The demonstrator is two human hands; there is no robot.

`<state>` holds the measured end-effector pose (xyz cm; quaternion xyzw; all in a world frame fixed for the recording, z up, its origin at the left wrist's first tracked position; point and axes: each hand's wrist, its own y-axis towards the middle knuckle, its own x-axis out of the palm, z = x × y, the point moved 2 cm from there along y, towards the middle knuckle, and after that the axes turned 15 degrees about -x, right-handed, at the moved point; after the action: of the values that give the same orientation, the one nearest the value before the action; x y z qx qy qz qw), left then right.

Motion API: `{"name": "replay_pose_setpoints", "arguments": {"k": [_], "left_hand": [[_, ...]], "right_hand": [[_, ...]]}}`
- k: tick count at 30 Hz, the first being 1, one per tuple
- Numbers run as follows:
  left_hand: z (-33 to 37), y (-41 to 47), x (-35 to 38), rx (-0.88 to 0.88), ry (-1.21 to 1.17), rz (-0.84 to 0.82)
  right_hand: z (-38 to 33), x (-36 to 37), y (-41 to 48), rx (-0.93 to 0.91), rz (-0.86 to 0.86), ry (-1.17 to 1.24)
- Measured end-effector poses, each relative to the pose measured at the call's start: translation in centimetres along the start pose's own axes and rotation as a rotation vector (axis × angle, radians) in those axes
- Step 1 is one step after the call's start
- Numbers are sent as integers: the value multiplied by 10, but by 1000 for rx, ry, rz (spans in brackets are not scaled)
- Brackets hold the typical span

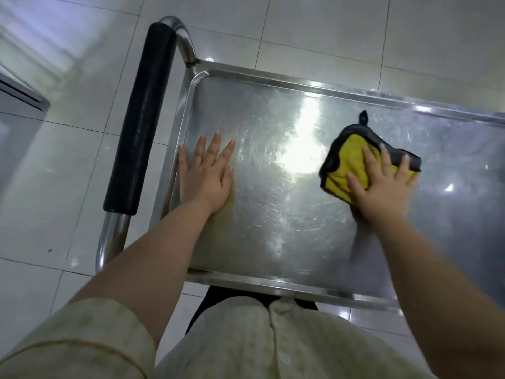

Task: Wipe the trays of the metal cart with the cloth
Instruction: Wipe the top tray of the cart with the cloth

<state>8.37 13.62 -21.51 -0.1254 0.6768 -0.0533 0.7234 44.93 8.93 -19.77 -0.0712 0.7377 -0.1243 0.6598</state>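
Your left hand (pixel 205 176) lies flat, fingers straight, bracing the top tray (pixel 273 281). Your right hand (pixel 382 191), fingers spread wide, presses the cloth (pixel 345 162) down for full contact.

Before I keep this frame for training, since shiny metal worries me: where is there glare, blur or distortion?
Head view: a bright glare patch washes out the middle of the scratched stainless-steel tray; the right hand pressing the yellow, black-edged cloth looks slightly motion-blurred; the wide lens slightly bows the tray's rims.
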Motion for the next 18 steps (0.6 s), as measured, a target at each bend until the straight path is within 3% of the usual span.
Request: {"name": "replay_pose_setpoints", "arguments": {"k": [3,6,13,15,18], "left_hand": [[3,-2,0,-5,2,3],[4,-1,1,3,15,-2],[3,-1,0,-1,7,10],[3,-1,-1,3,14,11],[6,-2,-1,3,-6,4]], "right_hand": [[30,-4,-17,168,-15,50],[-7,5,-23,183,-31,26],[-176,26,-49,-327,-133,-69],[-189,29,-51,-389,-107,-48],[-155,32,-53,-440,-27,5]]}}
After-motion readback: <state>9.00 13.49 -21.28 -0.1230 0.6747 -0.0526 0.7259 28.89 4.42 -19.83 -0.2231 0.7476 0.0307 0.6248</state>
